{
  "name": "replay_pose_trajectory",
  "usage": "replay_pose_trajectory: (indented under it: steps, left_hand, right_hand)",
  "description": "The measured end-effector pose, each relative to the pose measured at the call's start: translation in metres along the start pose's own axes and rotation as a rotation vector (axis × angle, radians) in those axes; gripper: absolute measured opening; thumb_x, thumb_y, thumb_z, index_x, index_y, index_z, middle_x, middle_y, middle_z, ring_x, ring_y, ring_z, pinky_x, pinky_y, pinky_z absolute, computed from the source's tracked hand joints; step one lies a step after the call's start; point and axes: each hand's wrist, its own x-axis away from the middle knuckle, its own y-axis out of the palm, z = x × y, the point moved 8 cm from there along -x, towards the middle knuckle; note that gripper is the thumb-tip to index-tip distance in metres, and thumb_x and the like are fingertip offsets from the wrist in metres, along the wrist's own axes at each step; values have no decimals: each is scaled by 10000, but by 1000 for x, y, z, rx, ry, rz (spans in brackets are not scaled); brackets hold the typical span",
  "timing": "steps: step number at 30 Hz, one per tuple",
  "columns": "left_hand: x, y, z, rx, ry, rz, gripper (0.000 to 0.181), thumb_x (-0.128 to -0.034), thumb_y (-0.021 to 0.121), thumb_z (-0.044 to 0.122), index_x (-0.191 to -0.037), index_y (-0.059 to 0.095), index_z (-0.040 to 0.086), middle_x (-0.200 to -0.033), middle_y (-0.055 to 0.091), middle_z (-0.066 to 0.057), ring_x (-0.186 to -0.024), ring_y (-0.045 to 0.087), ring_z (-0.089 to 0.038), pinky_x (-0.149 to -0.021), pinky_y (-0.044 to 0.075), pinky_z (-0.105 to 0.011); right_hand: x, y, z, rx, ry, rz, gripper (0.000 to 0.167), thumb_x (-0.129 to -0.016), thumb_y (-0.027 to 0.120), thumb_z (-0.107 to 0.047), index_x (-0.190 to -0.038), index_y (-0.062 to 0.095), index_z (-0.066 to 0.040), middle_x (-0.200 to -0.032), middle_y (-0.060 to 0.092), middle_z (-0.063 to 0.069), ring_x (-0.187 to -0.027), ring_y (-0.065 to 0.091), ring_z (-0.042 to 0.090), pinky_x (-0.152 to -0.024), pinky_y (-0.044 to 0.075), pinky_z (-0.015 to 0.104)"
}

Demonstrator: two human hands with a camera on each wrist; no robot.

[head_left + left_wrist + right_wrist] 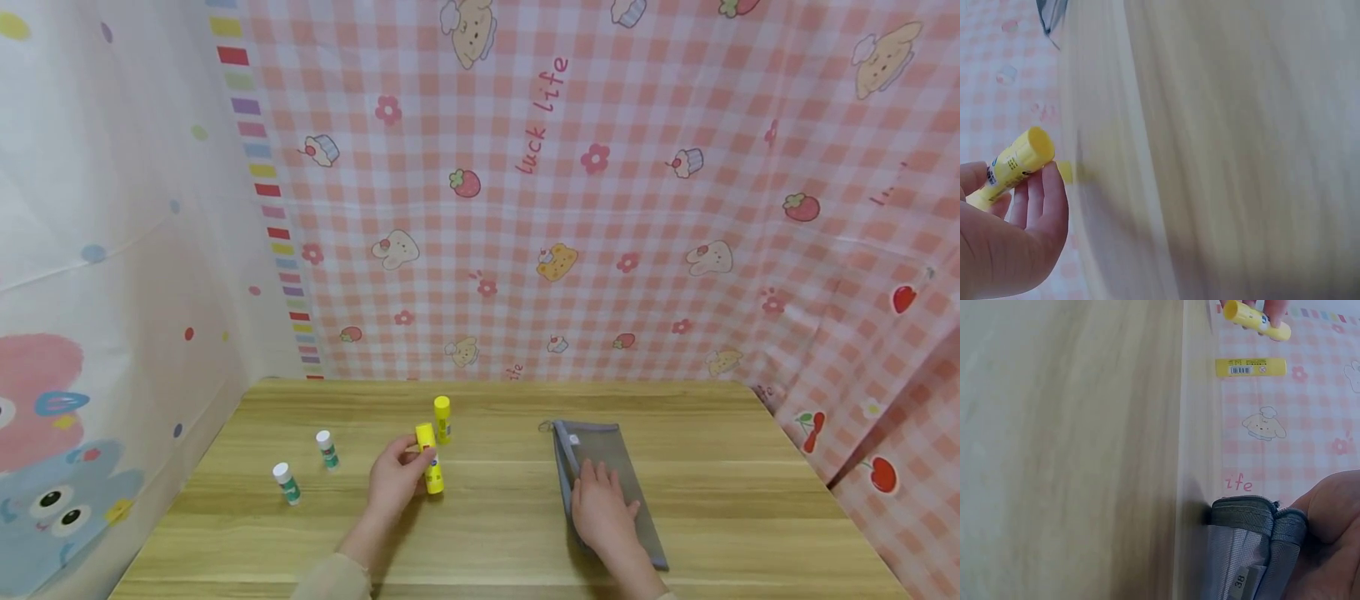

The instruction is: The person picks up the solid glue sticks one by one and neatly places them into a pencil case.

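Hung at twelve o'clock with pink-and-white gingham cloth [510, 317], lettered "luck life", and at nine o'clock with white spotted cloth [150, 250]. Spread below both, towards six o'clock: wood-grain tabletop [510, 533]. Held at about ten o'clock over that tabletop: yellow glue stick [432, 472], tilted slightly, pinched between thumb and fingers of left hand [393, 479]. Impossible to tell whether its base touches wood. Standing upright just beyond, at one o'clock from held one: second yellow glue stick [443, 427], with barcode [1240, 370] plain in right wrist view. Set upright well out from left hand: white-capped glue stick [287, 483] at nine o'clock and, near it, second white-capped glue stick [327, 451] at ten. Lying at three o'clock on tabletop: grey mesh zip pouch [603, 446], with white tag [574, 439] towards its eleven o'clock corner and label marked "38" [1239, 582] visible in right wrist view. Rested on top of pouch: right hand [603, 508], fingers loosely spread, thumb out of sight. Seen at seven o'clock: pale sleeve [333, 579] behind left hand.
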Motion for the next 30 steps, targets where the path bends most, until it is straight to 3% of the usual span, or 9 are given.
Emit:
replay_pose_trajectory:
  steps: [11,30]
  left_hand:
    - [22,46,10,76,-33,-159,407,-922,699,138,-1248,573,-71,-881,605,-95,-682,658,-199,-596,604,-389]
    - [37,110,8,104,-100,-219,376,-894,719,146,-1208,624,-39,-840,607,-87,-662,639,-173,-572,603,-375]
  right_hand:
    - [1,-1,-1,-35,-26,30,456,-1023,420,-140,-1409,430,102,-1459,340,374,-1350,264,578,-933,174,861]
    - [2,-3,1,-66,-38,46,449,-1026,406,-135,-1412,432,93,-1460,337,372,-1353,249,582,-936,157,863]
